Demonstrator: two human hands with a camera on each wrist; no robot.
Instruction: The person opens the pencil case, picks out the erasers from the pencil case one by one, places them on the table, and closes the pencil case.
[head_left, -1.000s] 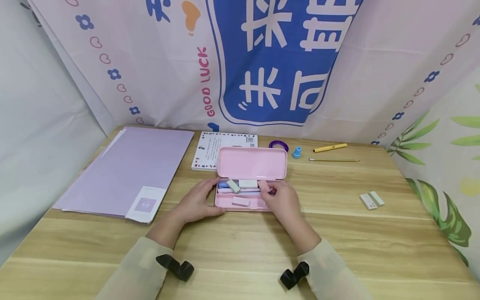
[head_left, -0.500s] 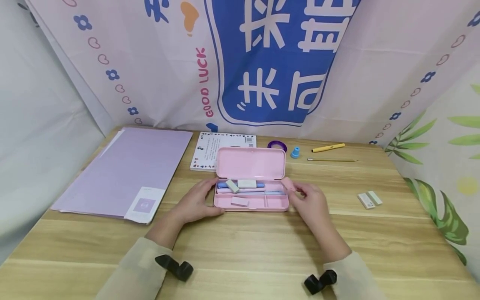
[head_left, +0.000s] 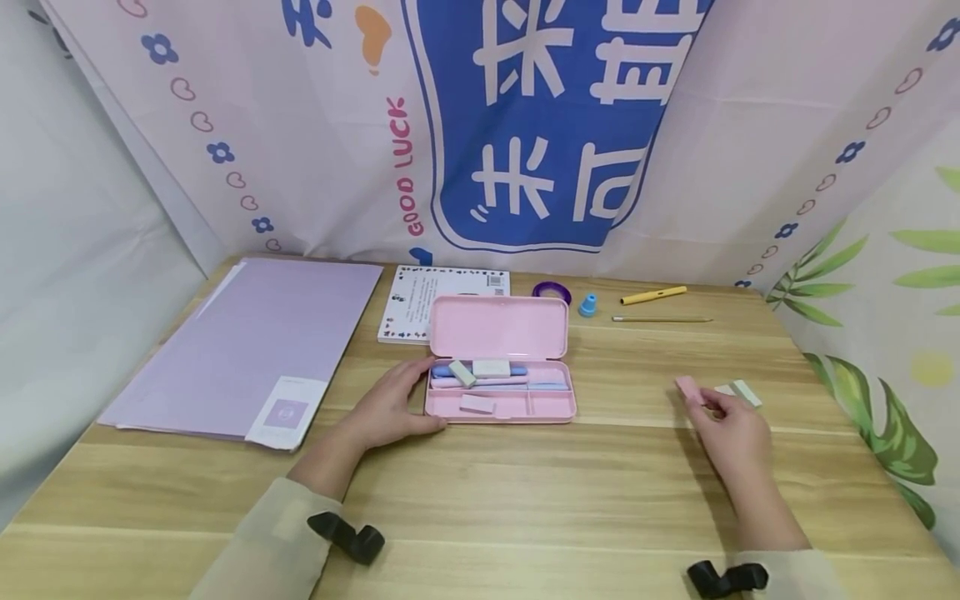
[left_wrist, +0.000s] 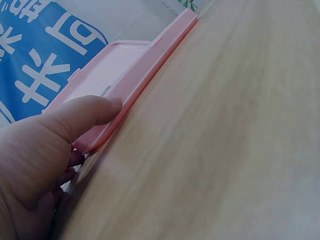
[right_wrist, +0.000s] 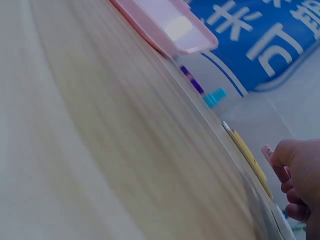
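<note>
A pink pencil case (head_left: 501,419) lies with its lid raised in the head view. My left hand (head_left: 390,404) grips its left end, thumb along the front wall, as the left wrist view (left_wrist: 85,112) of the case's corner also shows. Inside lie blue and pink pens, a green-and-white eraser (head_left: 462,373), a white eraser (head_left: 491,367) and a pale pink eraser (head_left: 477,404). Off to the right, my right hand (head_left: 731,429) pinches a pink eraser (head_left: 687,388) between thumb and fingers, above the table. Just behind that hand, two erasers (head_left: 747,393) lie side by side, partly hidden.
A purple folder (head_left: 247,342) lies at the left. Behind the case are a white booklet (head_left: 405,304) and a purple tape roll (head_left: 551,285). A small blue cone-shaped piece (head_left: 588,306), a yellow pen (head_left: 652,295) and a pencil (head_left: 660,319) lie at the back right.
My right hand has lifted the pink eraser out of the pencil case and carried it right, towards the two erasers on the table. My left hand has stayed on the case.
</note>
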